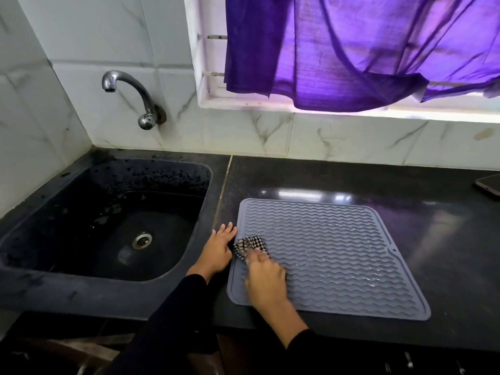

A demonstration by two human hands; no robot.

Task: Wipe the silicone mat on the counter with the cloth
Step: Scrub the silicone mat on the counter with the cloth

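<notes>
Gripping the checked cloth (250, 246) in curled fingers, the right hand (266, 282) works the grey silicone mat (338, 255) near its nine o'clock edge — the left hand (217, 251) lies flat, fingers straight, beside that edge. Risk (my guess): the mat slides toward three o'clock if the bracing hand lifts.

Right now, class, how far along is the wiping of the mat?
Underway. The right hand holds the checked cloth on the grey mat near its left edge; the left hand rests beside that edge. The middle glistens wet, so most of the mat likely remains.
</notes>
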